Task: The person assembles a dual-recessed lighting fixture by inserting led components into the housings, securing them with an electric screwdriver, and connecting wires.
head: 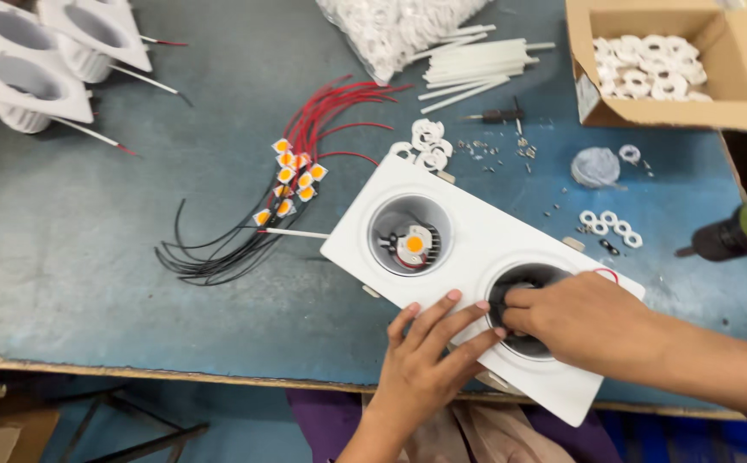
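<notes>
On bench: right hand [579,321] fingers inside white housing [468,249] cup; left hand [429,360] flat on rim.

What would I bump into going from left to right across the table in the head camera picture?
Stacked white housings → bundle of black and red wires with small yellow chips → white twin-cup housing under the left hand and right hand → cardboard box of white rings.

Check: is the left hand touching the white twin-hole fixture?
Touching. The head view shows the left hand lying flat on the white fixture, fingers spread on its face beside the near hole.
</notes>
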